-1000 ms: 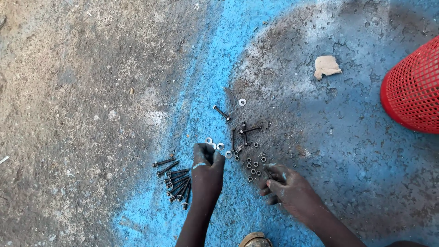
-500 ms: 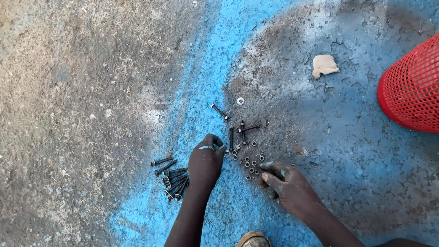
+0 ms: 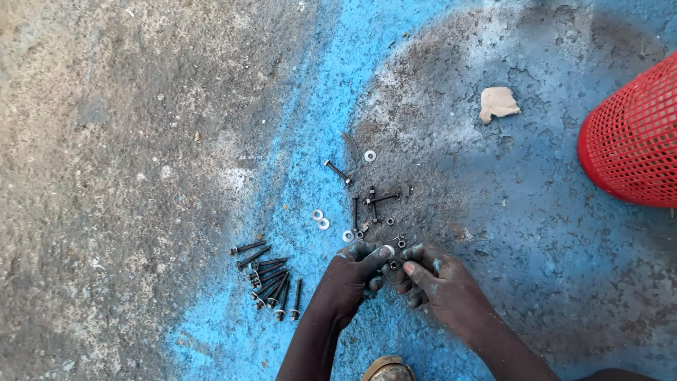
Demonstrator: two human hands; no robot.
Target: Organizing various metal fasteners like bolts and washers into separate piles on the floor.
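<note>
- Head view: left hand (image 3: 350, 276) and right hand (image 3: 436, 283), fingertips together over scattered small nuts (image 3: 395, 245) on the blue-painted ground (image 3: 296, 176); fingers curled, whether they pinch a piece cannot be told.
- Bolt pile (image 3: 271, 279): just left of the left hand.
- Washers (image 3: 321, 219), loose bolts (image 3: 377, 199): just beyond the hands.
- Red mesh basket (image 3: 631, 141): far right.

Blue-painted concrete floor (image 3: 211, 141), bolts (image 3: 271, 279), washers (image 3: 321, 219), red basket (image 3: 635, 141)
</note>
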